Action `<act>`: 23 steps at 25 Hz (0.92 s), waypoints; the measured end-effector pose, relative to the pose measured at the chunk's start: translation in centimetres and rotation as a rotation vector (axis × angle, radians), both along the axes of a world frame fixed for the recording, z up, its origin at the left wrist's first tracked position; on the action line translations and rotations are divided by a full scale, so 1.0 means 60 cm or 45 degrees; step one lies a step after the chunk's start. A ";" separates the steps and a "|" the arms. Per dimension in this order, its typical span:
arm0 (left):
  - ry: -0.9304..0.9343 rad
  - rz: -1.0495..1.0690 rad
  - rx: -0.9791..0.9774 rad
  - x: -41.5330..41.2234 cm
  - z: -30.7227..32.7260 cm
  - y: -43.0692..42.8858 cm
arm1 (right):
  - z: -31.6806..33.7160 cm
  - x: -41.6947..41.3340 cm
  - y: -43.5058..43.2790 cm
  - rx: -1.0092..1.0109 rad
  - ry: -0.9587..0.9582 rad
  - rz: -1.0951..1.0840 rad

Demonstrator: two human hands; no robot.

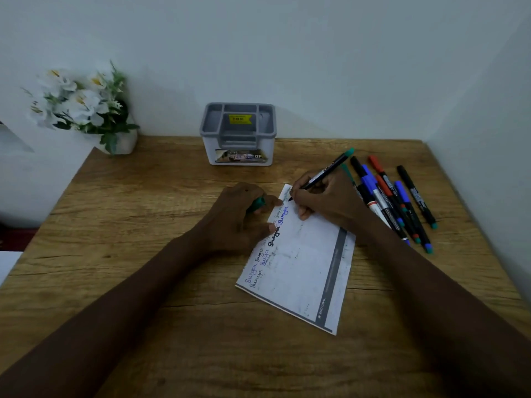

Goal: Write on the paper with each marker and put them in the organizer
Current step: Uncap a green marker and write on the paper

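Your right hand holds a black-barrelled marker with a green end. The grip is a closed writing pinch, with thumb and fingers curled round the lower barrel. The marker slants up and away to the right. Its uncapped tip touches the far left corner of the white sheet of paper with a grey printed band.

Your left hand has its grip curled round a small green marker cap. Its thumb and one fingertip rest on the left edge of the sheet.

The sheet lies flat and tilted on the brown wood-grain bench, between your two hands. Handwritten words in blue, green and black run along its left edge.

The grey plastic organizer with several open compartments stands upright at the far edge of the bench. It is against the wall and well apart from the sheet. A yellow sticker shows inside it, and a printed label sits on its front.

A group of loose capped markers lies side by side on the bench just right of your right hand. Their caps are blue, red, green and black.

A white pot of white flowers stands at the far left corner.
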State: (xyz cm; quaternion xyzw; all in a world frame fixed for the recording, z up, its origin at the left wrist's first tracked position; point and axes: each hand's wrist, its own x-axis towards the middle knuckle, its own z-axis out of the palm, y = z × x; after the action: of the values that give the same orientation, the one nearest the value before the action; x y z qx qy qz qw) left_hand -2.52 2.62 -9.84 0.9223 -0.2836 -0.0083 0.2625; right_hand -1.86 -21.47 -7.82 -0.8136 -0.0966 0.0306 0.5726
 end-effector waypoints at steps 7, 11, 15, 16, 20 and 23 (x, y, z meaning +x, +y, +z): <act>-0.136 -0.065 -0.073 -0.008 0.001 -0.001 | 0.004 0.007 0.004 -0.175 -0.163 0.094; -0.127 -0.014 -0.071 -0.007 -0.004 0.001 | -0.001 0.006 0.002 -0.232 -0.245 0.109; -0.164 -0.022 -0.123 -0.020 -0.002 0.000 | -0.005 0.000 0.002 -0.256 -0.267 0.092; -0.170 -0.024 -0.136 -0.023 -0.001 -0.001 | -0.003 -0.002 0.002 -0.262 -0.265 0.088; -0.192 -0.025 -0.133 -0.026 0.004 -0.002 | -0.004 -0.002 0.004 -0.273 -0.294 0.114; -0.187 -0.056 -0.146 -0.025 0.004 -0.001 | -0.004 -0.002 0.001 -0.267 -0.284 0.122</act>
State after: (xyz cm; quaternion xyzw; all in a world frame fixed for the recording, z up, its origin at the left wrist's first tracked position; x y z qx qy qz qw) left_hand -4.04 2.55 -9.60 0.8975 -0.3222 0.0698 0.2930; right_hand -1.99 -21.38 -8.05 -0.8616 -0.1946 -0.0228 0.4682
